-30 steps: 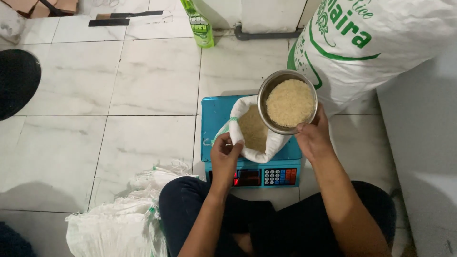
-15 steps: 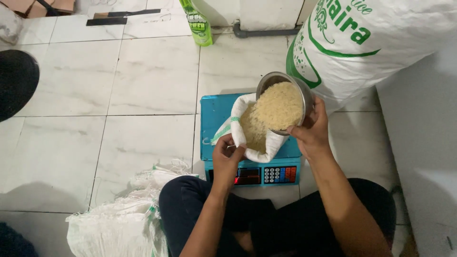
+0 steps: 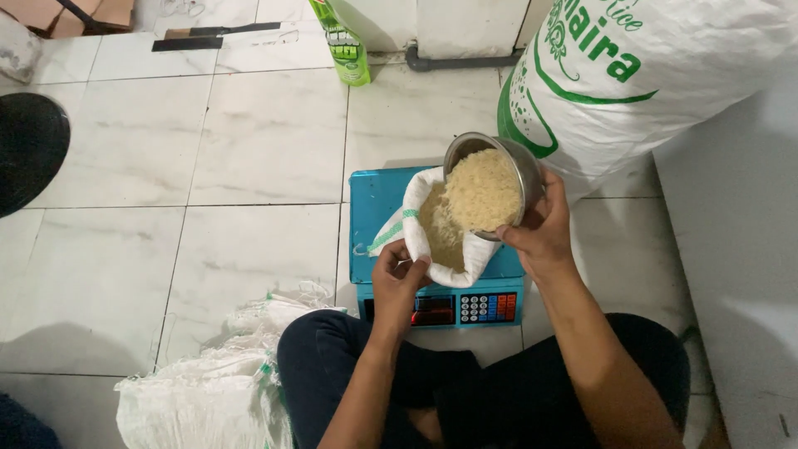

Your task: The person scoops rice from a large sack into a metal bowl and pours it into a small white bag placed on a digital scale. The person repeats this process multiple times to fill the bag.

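Observation:
A small white woven bag (image 3: 416, 235) partly filled with rice stands on a blue electronic scale (image 3: 374, 208). My left hand (image 3: 397, 281) pinches the bag's near rim and holds its mouth wide. My right hand (image 3: 540, 231) grips a round metal bowl (image 3: 525, 166) full of rice, tilted toward the bag's mouth so the grains spill over its lower lip into the bag. The scale's keypad and red display (image 3: 465, 308) face me, just above my knees.
A large white sack with green print (image 3: 657, 75) leans at the right, close behind the bowl. Empty white woven bags (image 3: 208, 391) lie by my left knee. A green pouch (image 3: 345, 46) stands at the far wall. A dark round object (image 3: 29, 145) sits at left.
My right hand has tipped the bowl from level to steeply tilted over the bag and lowered it toward the mouth. My left hand stays on the bag's rim.

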